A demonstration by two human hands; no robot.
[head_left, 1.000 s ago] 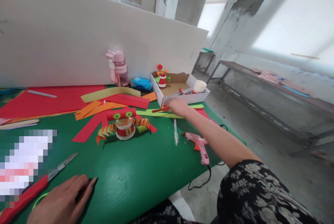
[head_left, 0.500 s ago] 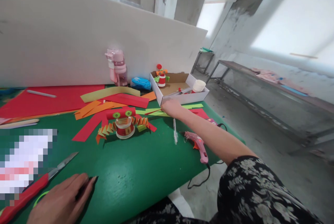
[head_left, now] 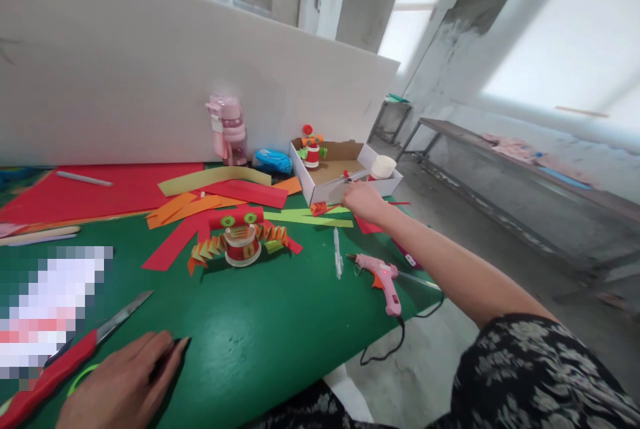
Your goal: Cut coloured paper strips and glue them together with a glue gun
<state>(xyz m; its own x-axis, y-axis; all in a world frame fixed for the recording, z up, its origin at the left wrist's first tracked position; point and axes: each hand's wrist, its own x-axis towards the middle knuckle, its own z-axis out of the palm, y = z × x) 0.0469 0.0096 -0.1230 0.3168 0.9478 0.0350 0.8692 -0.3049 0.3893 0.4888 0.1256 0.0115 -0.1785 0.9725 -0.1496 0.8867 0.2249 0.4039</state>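
My right hand point(head_left: 364, 201) reaches far across the green table point(head_left: 280, 322), curled at the front wall of a white cardboard box point(head_left: 325, 190). Its fingers look closed on a thin red paper strip point(head_left: 401, 203) that sticks out to the right. A red paper piece point(head_left: 369, 224) lies just under the wrist, and a small orange-red folded piece point(head_left: 319, 207) lies to its left. My left hand point(head_left: 120, 385) rests near the table's front edge, its fingers pressed together over a dark, pen-like thing point(head_left: 170, 354). A red and orange paper crab point(head_left: 241, 242) stands mid-table.
A pink glue gun point(head_left: 385, 279) with its cord and a white glue stick point(head_left: 337, 252) lie under my right forearm. Red-handled scissors point(head_left: 75, 352) lie by my left hand. Green strips point(head_left: 305, 218), red sheets point(head_left: 100, 192), a pink bottle point(head_left: 227, 130) and a blue packet point(head_left: 273, 161) sit behind.
My right hand has moved right, from over the green strips to the front of the white box, taking a red strip along. My left hand has stayed in place.
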